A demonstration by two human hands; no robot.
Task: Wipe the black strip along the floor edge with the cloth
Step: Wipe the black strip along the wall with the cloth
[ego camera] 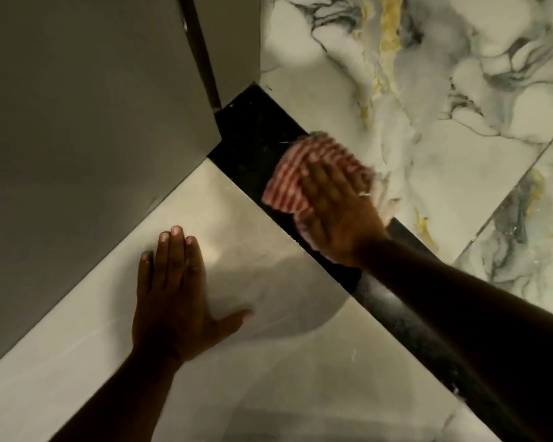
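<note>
A black strip runs diagonally from the upper middle toward the lower right, between a plain cream tile and a veined marble tile. A red-and-white striped cloth lies on the strip. My right hand presses flat on top of the cloth, fingers pointing up-left, and looks motion-blurred. My forearm covers the strip's lower stretch. My left hand rests flat on the cream tile with fingers spread and nothing in it, well left of the strip.
A grey wall or door panel fills the upper left, with a dark vertical gap beside a second grey panel. Marble floor with grey and gold veins spreads to the right. Cream floor tile covers the lower middle.
</note>
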